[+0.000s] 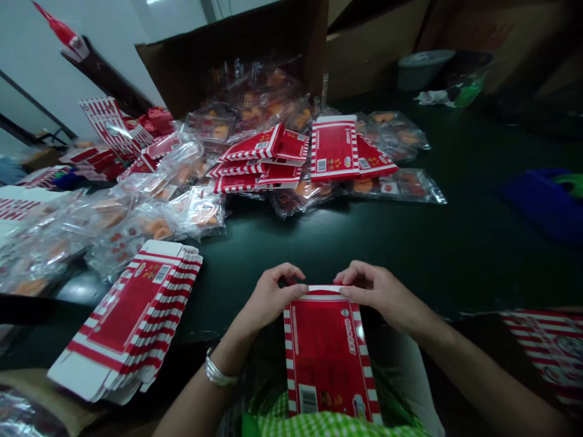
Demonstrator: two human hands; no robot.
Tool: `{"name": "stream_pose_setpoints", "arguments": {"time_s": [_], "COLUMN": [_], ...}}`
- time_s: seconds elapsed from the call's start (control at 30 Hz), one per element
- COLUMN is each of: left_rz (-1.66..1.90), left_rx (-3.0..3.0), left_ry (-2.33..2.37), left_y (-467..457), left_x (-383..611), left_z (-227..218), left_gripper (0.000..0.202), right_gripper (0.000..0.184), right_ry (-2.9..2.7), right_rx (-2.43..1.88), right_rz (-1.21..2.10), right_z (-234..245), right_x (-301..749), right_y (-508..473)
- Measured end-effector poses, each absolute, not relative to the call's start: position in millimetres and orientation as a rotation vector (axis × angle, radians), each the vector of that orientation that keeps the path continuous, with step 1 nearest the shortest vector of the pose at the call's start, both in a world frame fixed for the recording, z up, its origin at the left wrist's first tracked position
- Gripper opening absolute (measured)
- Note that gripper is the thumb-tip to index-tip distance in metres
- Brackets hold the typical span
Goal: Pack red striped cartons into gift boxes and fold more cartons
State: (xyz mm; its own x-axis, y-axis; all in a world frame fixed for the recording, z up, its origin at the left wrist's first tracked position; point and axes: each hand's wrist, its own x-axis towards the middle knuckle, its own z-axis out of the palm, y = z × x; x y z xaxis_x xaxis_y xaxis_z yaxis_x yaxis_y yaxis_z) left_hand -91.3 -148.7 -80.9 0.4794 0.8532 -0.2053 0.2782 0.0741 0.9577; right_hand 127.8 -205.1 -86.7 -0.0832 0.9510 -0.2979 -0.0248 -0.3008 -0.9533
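A red box [328, 352] with red-and-white striped edges lies over my lap, its far end at the table's near edge. My left hand [276, 294] pinches the left corner of that end, thumb on top. At the right corner, my right hand [373, 290] grips the same end with its thumb along the white flap. A barcode shows at the box's near end. Left of my hands, a fanned stack of flat striped cartons [132, 309] rests on the table's edge.
Filled red boxes [334, 149] lie on clear plastic packets [314, 188] of orange pieces. More packets [113, 212] spread leftward. Behind stands an open cardboard box [182, 73]. A grey tub [423, 70] is at the back right, a blue item [546, 203] at the right.
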Motion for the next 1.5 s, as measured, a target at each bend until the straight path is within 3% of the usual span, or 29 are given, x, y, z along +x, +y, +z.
{"name": "stream_pose_setpoints", "arguments": {"time_s": [0.23, 0.43, 0.7, 0.97, 1.23, 1.43, 1.5], "left_rz": [0.452, 0.452, 0.69, 0.631, 0.553, 0.723, 0.773], "left_rx": [1.194, 1.453, 1.177, 1.187, 1.682, 1.366, 1.344], "left_ry": [1.006, 0.997, 1.081, 1.092, 1.005, 1.026, 1.049], "left_y": [-123, -126, -153, -134, -144, -166, -171], "left_x": [-80, -82, -94, -90, -88, -93, -95], "left_z": [-69, -69, -82, -77, -66, -77, -88], "left_gripper": [0.016, 0.01, 0.022, 0.017, 0.017, 0.027, 0.018], "right_gripper": [0.022, 0.017, 0.028, 0.03, 0.026, 0.03, 0.03], "right_ry": [-0.85, -0.986, -1.136, -1.209, -1.775, -1.898, -1.944], "right_rx": [-1.425, -1.335, -1.444, -1.45, -1.476, -1.438, -1.406], "right_rz": [1.604, 1.428, 1.147, 1.184, 1.097, 0.999, 0.953], "right_z": [-79, -89, -95, -92, -63, -59, -64], "right_x": [121, 120, 116, 121, 113, 107, 105], "right_y": [-184, -199, -228, -221, -189, -190, -195]}}
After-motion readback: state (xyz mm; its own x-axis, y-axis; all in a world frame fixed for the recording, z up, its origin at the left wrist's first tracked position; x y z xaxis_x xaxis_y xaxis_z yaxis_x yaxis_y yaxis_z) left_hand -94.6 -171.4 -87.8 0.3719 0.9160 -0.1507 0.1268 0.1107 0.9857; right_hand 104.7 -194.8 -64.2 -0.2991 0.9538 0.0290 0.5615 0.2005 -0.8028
